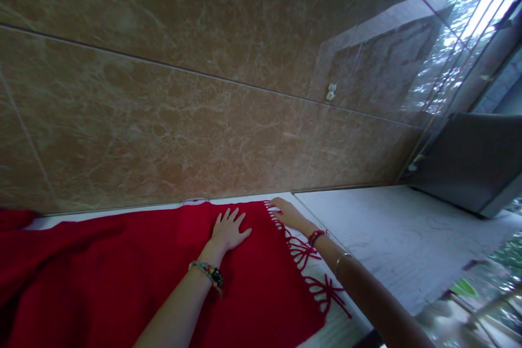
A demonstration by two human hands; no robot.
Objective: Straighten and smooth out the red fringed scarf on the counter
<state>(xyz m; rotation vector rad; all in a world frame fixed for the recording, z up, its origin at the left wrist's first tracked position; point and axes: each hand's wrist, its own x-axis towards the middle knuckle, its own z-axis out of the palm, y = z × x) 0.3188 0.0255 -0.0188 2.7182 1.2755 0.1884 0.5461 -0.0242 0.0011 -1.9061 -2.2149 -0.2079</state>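
A red cloth with a knotted fringe, like a scarf or shawl (pixel 261 283), lies spread along a white surface beside a tiled wall. My left hand (pixel 230 230) rests flat on it, fingers spread, a short way in from the fringed end. At the far corner of that end, my right hand (pixel 287 213) has its fingers curled on the red fringe (pixel 302 253). The fringe strands nearer me hang loose in knotted bunches over the white surface. My right fingertips are partly hidden. Toward the left, the cloth is bunched in soft folds.
Brown marbled tiles (pixel 204 109) rise right behind the cloth. A flat pink-edged object (pixel 196 202) lies between cloth and wall. The white surface (pixel 379 228) runs on to the right, up to a grey box-like thing (pixel 468 157). Green leaves (pixel 465 287) show at lower right.
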